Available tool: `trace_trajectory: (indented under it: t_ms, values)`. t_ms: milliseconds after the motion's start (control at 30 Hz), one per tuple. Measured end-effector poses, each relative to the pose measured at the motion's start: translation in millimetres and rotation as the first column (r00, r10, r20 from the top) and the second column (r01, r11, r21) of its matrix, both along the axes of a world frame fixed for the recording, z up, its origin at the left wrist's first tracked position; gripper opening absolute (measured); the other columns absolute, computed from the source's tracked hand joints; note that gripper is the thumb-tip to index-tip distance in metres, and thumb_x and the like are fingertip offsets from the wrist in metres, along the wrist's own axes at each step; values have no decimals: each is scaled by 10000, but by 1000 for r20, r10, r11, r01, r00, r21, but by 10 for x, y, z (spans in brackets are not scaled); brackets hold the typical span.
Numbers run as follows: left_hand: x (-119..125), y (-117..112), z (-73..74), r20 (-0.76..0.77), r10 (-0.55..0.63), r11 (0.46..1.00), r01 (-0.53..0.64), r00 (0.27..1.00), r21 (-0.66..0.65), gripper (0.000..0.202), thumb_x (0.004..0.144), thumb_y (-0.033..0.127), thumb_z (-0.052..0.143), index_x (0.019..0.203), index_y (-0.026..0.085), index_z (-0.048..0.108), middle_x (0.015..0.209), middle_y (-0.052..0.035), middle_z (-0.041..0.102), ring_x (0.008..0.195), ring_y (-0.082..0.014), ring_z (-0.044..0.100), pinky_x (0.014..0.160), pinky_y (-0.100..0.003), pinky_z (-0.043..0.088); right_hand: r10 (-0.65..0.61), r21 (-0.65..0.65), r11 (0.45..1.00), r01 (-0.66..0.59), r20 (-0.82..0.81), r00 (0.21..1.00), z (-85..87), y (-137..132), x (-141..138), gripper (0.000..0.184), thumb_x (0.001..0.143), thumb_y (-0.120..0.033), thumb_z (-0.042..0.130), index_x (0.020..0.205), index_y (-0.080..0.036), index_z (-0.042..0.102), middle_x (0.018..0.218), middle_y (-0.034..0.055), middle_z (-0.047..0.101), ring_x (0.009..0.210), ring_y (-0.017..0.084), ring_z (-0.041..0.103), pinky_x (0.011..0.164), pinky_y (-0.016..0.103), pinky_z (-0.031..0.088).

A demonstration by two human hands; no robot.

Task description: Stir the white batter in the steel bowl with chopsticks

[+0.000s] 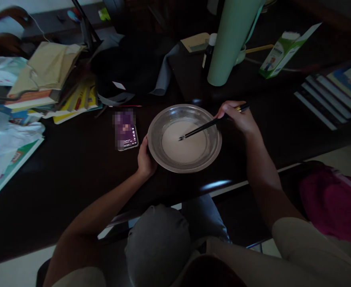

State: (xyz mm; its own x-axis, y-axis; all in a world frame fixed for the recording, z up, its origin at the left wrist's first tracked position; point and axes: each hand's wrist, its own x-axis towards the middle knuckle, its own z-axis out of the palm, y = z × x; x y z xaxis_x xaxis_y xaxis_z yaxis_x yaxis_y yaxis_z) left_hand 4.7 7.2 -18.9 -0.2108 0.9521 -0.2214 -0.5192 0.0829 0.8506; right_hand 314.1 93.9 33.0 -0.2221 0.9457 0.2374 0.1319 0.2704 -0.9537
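Observation:
A round metal bowl [187, 166] stands near the front edge of the dark table, with a pale, milky liquid [190, 149] in it. My left hand [146, 159] grips the bowl's left side, its fingers partly hidden by the rim. In my right hand [238, 115], closed above the bowl's right rim, is a pair of black chopsticks [203, 127] with gold bands near the top. They slant down to the left, and their tips are at the liquid near the middle of the bowl.
A lit phone [126, 131] lies left of the bowl. Behind stand a tall green bottle [230, 44], a small dark bottle [208, 56] and a green-white box [279, 56]. Books and papers [44, 79] pile up at left, more books [327, 99] at right. A black bag [130, 67] sits behind the phone.

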Motion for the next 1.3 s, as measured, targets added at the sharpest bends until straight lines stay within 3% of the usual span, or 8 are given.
trace_trajectory:
  t_ms: [67,267,433,633,833,1000,1200,1300]
  values:
    - [4,1,6,-1,-3,1000,3,1000,3,270,922,418,574,1029,244,751,1098,-4,782,1183,-245,673,1073,-379,515,-36,3,999,36,-24,999,-1,3,14,441,849,-595,660,609,-229,715,609,10,680,587,137,639,589,298,488]
    - [-2,-4,5,-13,-25,1000,25,1000,17,275,928,426,569,1035,245,746,1130,-14,773,1209,-248,660,1092,-388,496,82,-17,997,-81,55,995,17,-22,-34,421,831,-613,671,675,-230,747,688,14,727,636,134,653,599,283,489]
    - [5,-3,6,-22,-6,1000,6,1000,6,279,911,446,589,1022,242,743,1108,-5,778,1205,-249,661,1090,-377,496,-66,4,998,66,-25,998,21,-17,-14,471,823,-627,669,582,-223,692,586,17,666,599,157,656,576,305,502]
    - [6,-3,12,-28,-10,1000,10,1000,19,265,903,442,592,998,243,740,1131,-25,767,1223,-267,657,1105,-408,482,82,-41,996,-80,39,996,40,-44,-51,433,813,-627,681,636,-235,735,646,19,709,632,158,671,614,307,518]
    - [8,-5,15,-55,-18,1000,18,998,6,279,897,464,585,997,246,728,1151,-34,757,1251,-275,641,1119,-423,466,-51,-7,999,51,-17,999,32,-26,-17,467,796,-658,677,574,-247,693,576,12,652,591,168,657,605,337,524]
    - [12,-4,25,-42,-24,1000,24,999,-3,295,886,479,593,1012,246,723,1158,-25,757,1267,-276,628,1124,-422,467,70,-35,997,-68,59,996,30,-31,-33,434,813,-636,673,634,-245,733,653,17,710,641,164,668,610,314,513]
    - [1,-5,17,-25,-22,1000,22,999,6,280,903,448,580,1026,244,729,1161,-29,757,1253,-260,634,1111,-417,479,-49,2,999,49,-58,997,39,-30,-20,423,842,-566,680,579,-235,701,584,6,667,584,151,647,594,307,494]
    - [3,-7,20,-14,-11,1000,11,1000,-15,267,910,433,573,1023,254,736,1113,-21,770,1239,-259,641,1086,-408,501,33,-17,999,-33,-28,999,45,-48,-31,421,854,-556,669,582,-240,713,591,8,681,594,152,651,603,309,492]
